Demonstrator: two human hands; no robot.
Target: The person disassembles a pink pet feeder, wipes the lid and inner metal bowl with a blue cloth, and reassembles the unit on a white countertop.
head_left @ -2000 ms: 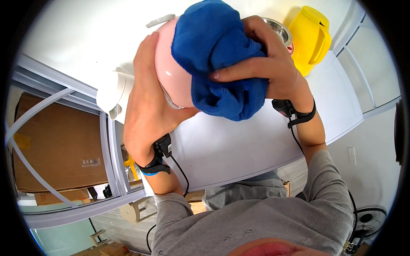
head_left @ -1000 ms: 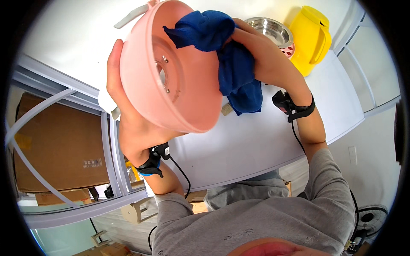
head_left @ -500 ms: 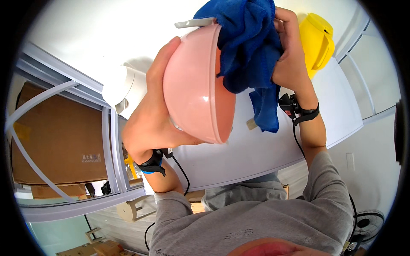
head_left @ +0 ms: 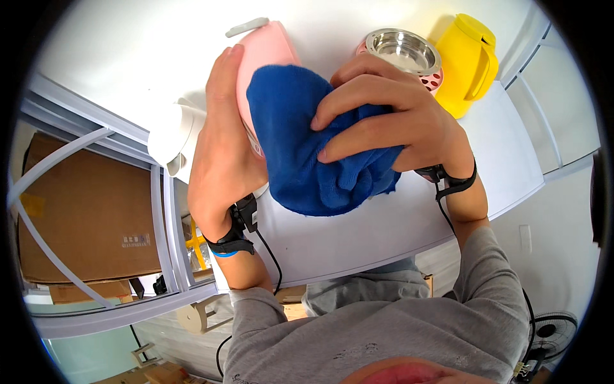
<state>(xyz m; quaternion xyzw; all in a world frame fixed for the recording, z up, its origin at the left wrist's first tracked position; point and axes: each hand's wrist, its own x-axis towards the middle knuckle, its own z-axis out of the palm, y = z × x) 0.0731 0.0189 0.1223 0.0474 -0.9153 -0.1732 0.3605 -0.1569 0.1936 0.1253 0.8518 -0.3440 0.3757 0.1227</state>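
A pink plastic bowl-shaped container (head_left: pixel 269 46) with a pale grey handle at its top stands tilted between my hands, much of it hidden behind a blue cloth (head_left: pixel 284 131). My left hand (head_left: pixel 224 147) is closed on the container's left side. My right hand (head_left: pixel 390 121) grips the bunched cloth against the container, two fingers pressing into its folds. Just beyond the right hand are a stainless steel bowl (head_left: pixel 403 50) and, under it, a pink piece with dark oval openings (head_left: pixel 430 83).
A yellow pitcher (head_left: pixel 457 67) stands at the back right, and a white cylindrical object (head_left: pixel 166 137) at the left of the white table (head_left: pixel 345 249). Cardboard (head_left: pixel 89 211) is behind a white frame at the left. A fan (head_left: pixel 547 329) stands at lower right.
Since half a second ago, the cloth and my right hand have moved down and left over the container. The container is turned, its open inside now covered, and the steel bowl has come into sight.
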